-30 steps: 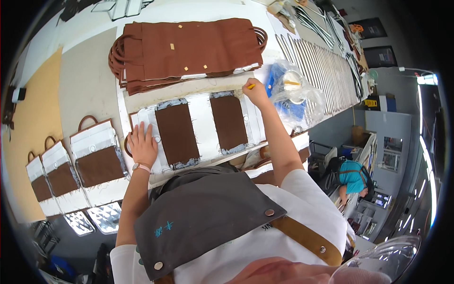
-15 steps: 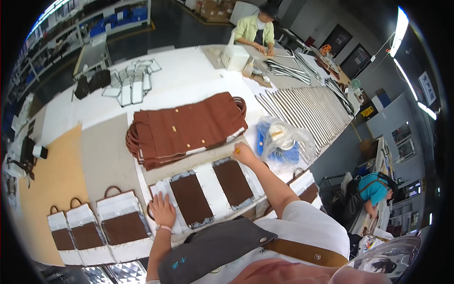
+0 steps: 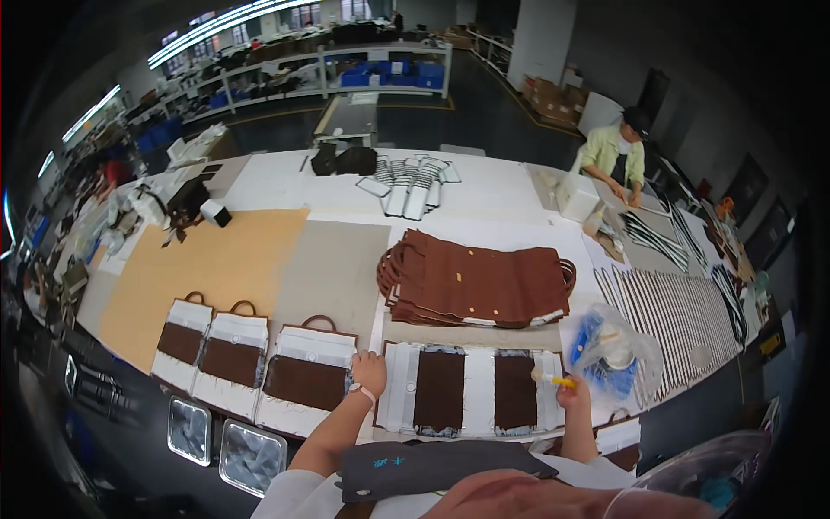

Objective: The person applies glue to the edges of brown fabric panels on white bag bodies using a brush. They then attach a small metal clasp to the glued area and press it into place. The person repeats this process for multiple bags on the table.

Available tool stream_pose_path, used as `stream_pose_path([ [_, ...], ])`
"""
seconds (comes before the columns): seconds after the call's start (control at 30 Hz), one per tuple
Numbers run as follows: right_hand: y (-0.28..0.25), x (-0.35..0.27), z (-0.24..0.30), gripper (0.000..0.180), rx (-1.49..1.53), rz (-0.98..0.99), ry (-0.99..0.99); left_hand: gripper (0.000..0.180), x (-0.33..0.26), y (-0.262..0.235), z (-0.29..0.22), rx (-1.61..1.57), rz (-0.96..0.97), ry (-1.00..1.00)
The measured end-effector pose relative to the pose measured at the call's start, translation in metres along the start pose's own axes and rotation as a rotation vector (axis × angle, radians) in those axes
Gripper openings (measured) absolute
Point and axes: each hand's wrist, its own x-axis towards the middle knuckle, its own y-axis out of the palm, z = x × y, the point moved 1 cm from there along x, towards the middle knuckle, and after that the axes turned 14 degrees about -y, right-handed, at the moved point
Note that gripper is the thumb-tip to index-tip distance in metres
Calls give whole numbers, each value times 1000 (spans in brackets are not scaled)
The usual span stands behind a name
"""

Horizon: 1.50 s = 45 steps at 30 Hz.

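- White and dark brown panel [image 3: 478,389] is lying flat by the table's front edge, right in front of the person. Two brown blocks on it, smudgy grey-blue at their far and near ends.
- Left hand [image 3: 369,372] is at the panel's left end, palm down, fingers lightly bent and close together. Can't tell if anything's pinched under it.
- Right hand [image 3: 574,394] is curled around a brush [image 3: 563,381] with a yellow handle, fingers folded in. Pale head points left, over the panel's right end, next to the right brown block. Can't tell if it's actually touching.
- Three pieces [image 3: 309,368] with looped handles sit in a row left of the panel, along the same front edge, white on the far half and brown below.
- Big reddish-brown stack [image 3: 475,277] just beyond the panel, loops bunched at both ends.
- Clear plastic [image 3: 644,346] with a white tub [image 3: 616,353] and something blue, right of the panel.
- Loads of thin strips [image 3: 683,329] laid side by side toward the table's [image 3: 337,208] right edge.
- Co-worker [image 3: 614,156] in a pale yellow-green shirt at the far right corner, both hands down at the surface.
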Motion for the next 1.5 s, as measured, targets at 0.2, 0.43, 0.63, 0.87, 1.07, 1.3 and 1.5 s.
stream_pose_path([
  [0.2,-14,4,-4,12,53,-36,-14,14,0,-13,-3,-67,-62,-7],
  [0.43,-27,19,0,15,145,-15,-67,14,2,3,6,-25,6,83],
  [0.63,-36,17,0,22,312,69,-160,25,15,-77,-16,-656,359,-160],
  [0.87,44,-52,41,28,264,588,-164,21,28,-282,14,-1401,391,-34],
  [1.07,125,-95,64,25,339,782,-85,24,-62,-478,118,-1492,-124,-74],
  [1.3,173,-74,27,33,325,945,4,30,-236,-535,191,-1409,-840,-285],
  [1.5,216,-82,-24,42,234,1027,61,31,-302,-554,169,-1089,-881,-649],
])
